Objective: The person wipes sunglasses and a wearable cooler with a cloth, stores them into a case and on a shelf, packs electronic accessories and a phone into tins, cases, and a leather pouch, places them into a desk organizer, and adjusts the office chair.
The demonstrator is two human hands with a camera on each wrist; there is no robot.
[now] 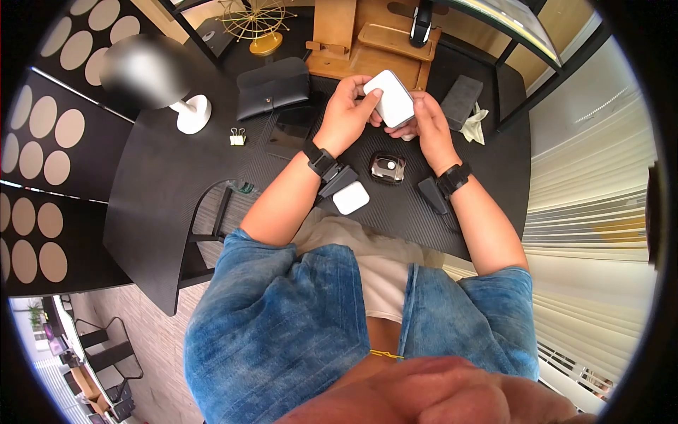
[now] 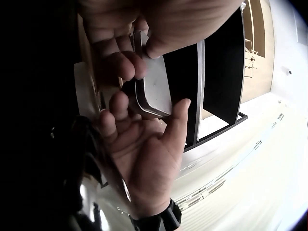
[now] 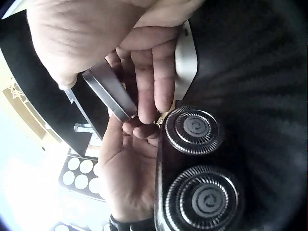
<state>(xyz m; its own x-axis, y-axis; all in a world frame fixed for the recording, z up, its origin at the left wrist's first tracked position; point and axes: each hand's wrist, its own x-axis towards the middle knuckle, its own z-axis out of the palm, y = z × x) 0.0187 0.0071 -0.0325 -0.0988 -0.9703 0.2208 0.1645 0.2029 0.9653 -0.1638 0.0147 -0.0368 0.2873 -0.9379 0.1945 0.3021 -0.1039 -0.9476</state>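
Note:
Over the desk, a flat white case with rounded corners is held up between both hands. My left hand grips its left side, thumb on the broad white face and fingers bent behind. My right hand holds the opposite edge, its thumb along the side and its fingers underneath. A seam runs around the thin side of the case in the left wrist view. Below the hands lies a dark shaver, whose round metal heads fill the lower right wrist view.
A white rounded-square item lies near the desk's front edge. Leftward are a binder clip, a black pouch and a white lamp base. A dark grey box stands to the right, with a wooden organizer behind.

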